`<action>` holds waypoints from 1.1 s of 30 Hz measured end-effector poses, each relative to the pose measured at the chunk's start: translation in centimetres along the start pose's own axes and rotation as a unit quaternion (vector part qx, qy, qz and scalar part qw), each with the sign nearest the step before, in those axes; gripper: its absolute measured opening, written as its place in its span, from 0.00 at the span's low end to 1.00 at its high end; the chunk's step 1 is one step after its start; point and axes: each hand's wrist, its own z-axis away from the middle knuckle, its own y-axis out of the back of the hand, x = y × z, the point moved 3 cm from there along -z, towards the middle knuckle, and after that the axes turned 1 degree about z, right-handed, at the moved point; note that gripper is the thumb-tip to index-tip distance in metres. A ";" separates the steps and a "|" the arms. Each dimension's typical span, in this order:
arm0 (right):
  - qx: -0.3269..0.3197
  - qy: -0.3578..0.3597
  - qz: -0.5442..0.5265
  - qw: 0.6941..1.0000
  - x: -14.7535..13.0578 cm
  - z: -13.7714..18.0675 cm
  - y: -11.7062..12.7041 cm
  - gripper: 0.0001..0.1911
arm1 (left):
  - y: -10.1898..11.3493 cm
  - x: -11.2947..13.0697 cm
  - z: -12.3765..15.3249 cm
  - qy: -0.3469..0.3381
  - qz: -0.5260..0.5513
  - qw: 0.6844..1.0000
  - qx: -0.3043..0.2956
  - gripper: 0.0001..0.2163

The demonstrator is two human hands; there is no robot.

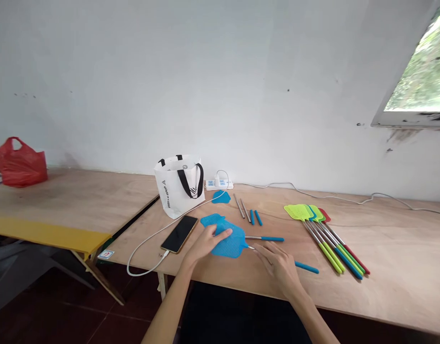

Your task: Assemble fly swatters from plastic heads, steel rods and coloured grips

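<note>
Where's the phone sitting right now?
In the head view, the phone lies on the table, left of the left hand, just in front of the white tote bag.

White tote bag, phone, red plastic bag far left.

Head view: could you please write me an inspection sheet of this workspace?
Surface: plywood table, bare wood.
Job's things: two blue swatters overlapping near the front edge, handles pointing right.
Clutter: assembled swatters in a row at right; loose rods and grips; spare blue head; phone; white tote bag.
Hands: left hand flat on the blue heads, fingers spread; right hand over one handle, grasp unclear.
Cables: white cable from phone to power strip; second cable trails right.
Surroundings: white wall; window; red bag on the neighbouring table.
</note>
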 end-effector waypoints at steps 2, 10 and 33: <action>-0.028 0.007 0.001 1.000 -0.6 0.0 -1.0 0.18 | 1.2 -0.6 -0.3 -0.012 -0.048 0.999 0.014 0.17; -0.100 -0.028 -0.019 0.994 0.0 0.5 -3.0 0.17 | 3.5 -3.3 -0.8 0.036 -0.228 0.973 -0.027 0.17; -0.104 -0.196 0.018 0.975 11.3 2.4 -1.4 0.22 | 0.9 -6.7 -1.8 -0.007 -0.441 0.894 0.079 0.12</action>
